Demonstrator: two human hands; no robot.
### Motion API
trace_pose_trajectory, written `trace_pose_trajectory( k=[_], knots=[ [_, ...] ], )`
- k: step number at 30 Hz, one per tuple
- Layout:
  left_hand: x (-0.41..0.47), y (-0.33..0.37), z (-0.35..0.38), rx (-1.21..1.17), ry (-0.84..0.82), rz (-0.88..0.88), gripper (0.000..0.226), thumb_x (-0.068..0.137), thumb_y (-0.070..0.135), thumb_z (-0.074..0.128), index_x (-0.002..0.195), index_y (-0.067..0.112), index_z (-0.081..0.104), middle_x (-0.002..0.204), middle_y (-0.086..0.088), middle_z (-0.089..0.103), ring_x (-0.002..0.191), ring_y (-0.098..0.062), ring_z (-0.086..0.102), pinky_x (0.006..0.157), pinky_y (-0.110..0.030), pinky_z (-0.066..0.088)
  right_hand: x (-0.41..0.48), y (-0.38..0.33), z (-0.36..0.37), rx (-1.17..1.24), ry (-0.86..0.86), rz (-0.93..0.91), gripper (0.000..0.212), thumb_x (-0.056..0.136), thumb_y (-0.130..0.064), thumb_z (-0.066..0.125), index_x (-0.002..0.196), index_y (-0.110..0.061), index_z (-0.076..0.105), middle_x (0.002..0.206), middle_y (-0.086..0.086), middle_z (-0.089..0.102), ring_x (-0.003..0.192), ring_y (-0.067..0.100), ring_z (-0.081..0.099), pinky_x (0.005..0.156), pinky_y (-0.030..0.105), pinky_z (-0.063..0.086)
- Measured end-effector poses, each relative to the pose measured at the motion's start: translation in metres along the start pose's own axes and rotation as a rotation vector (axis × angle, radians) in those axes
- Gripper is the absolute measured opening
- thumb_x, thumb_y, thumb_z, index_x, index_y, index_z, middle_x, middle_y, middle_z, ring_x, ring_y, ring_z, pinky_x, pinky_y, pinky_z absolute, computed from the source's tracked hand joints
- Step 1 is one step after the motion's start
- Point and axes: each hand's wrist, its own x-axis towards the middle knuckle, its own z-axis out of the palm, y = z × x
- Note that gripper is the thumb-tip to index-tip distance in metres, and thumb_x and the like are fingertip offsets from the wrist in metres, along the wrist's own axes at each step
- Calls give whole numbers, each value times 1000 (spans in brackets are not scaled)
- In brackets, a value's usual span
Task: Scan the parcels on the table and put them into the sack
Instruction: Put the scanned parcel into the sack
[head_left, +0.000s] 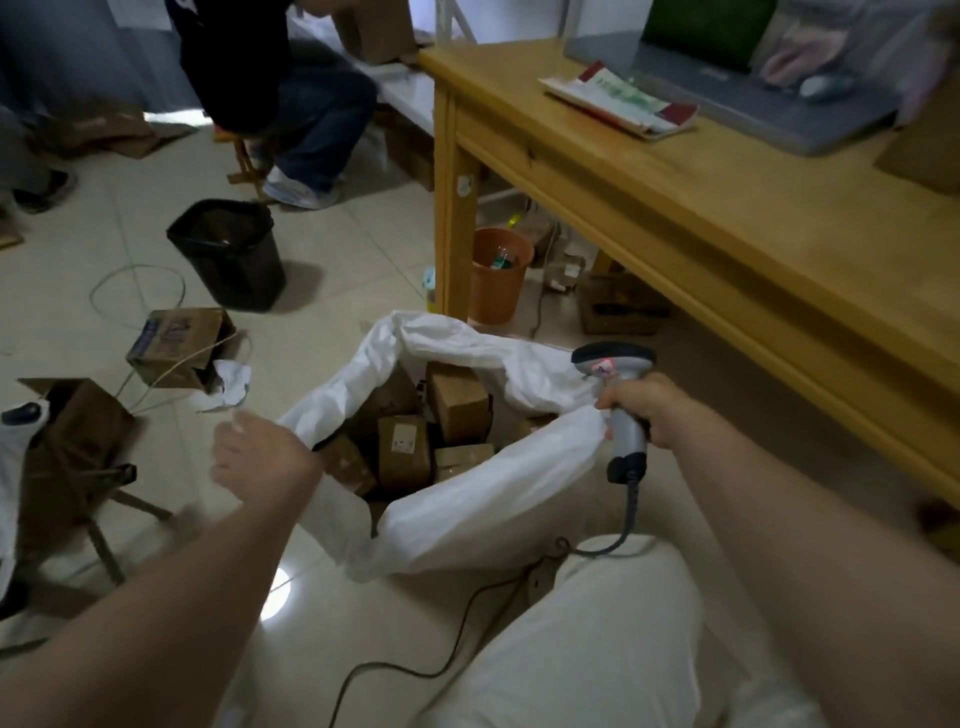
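Note:
A white sack (483, 483) stands open on the floor between my arms. Several brown cardboard parcels (405, 449) lie inside it. My left hand (260, 457) is at the sack's left rim, blurred, and its fingers are hidden; whether it holds the rim cannot be told. My right hand (649, 410) grips the handle of a grey barcode scanner (615, 384) at the sack's right rim, and the white fabric touches the fingers. The scanner's black cable (467, 613) trails over the floor. The wooden table (727, 208) stands to the right.
On the table lie a laptop (753, 93) with another person's hand on it and a paper packet (618, 101). On the floor are a black bin (228, 254), an orange bin (498, 275), open cartons (176, 345) at left and a seated person (291, 93) at the back.

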Motion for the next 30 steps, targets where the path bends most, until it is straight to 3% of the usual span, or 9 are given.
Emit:
trace_pose_trajectory(
  k=[2,5,7,11,16,18,19,23,30],
  knots=[
    [-32,28,3,27,-150,349,85,79,39,65,149,14,24,153,-19,24,137,-36,26,112,-49,27,-16,-2,1,-24,-11,-14,49,81,-3,70,124,-7,48,106,23,57,88,36,63,77,48,58],
    [-88,53,28,271,-693,719,110,72,68,65,154,20,10,157,-8,21,144,-28,21,117,-47,13,-40,3,-1,23,-61,26,38,85,-4,66,119,-2,48,93,27,62,65,31,66,62,44,60],
    [-116,49,46,406,-784,769,108,75,58,70,153,18,7,153,-6,28,141,-28,28,116,-46,16,-54,10,-9,60,-82,36,32,87,-3,64,115,0,49,91,30,64,55,29,66,48,38,58],
    [-130,52,43,469,-847,783,49,92,15,57,139,16,41,135,-6,50,124,-25,49,103,-35,41,-81,25,-39,123,-92,15,25,86,-3,63,106,6,53,75,28,67,47,26,66,42,28,52],
    [-116,112,28,551,-1018,829,66,66,28,76,127,13,55,113,-4,60,105,-23,58,96,-39,49,-111,31,-90,309,-27,-17,14,88,-8,60,94,5,58,57,15,64,41,18,60,38,21,47],
    [-128,156,17,396,-1103,996,51,80,31,70,126,12,58,103,-7,61,96,-20,58,88,-33,48,-126,31,-112,379,-23,-66,10,90,-9,57,89,1,58,53,9,62,39,15,56,38,19,45],
    [-147,178,-6,288,-1100,1133,43,88,31,64,126,10,58,105,-10,61,97,-21,58,83,-32,45,-134,31,-124,406,-15,-93,11,91,-10,55,84,-1,57,51,7,60,38,14,55,38,18,45],
    [-225,245,-71,79,-537,1223,35,88,36,57,113,12,58,106,-8,60,101,-27,59,85,-35,52,-170,30,-174,607,16,-195,20,91,-14,55,73,-5,54,50,3,54,38,11,50,38,17,44],
    [-360,337,-102,30,-462,1460,57,92,36,57,143,14,44,142,-7,47,127,-28,47,101,-37,43,-219,60,-269,1113,30,-426,15,92,-14,57,78,-9,54,57,1,50,43,12,47,50,23,50]
  ],
)
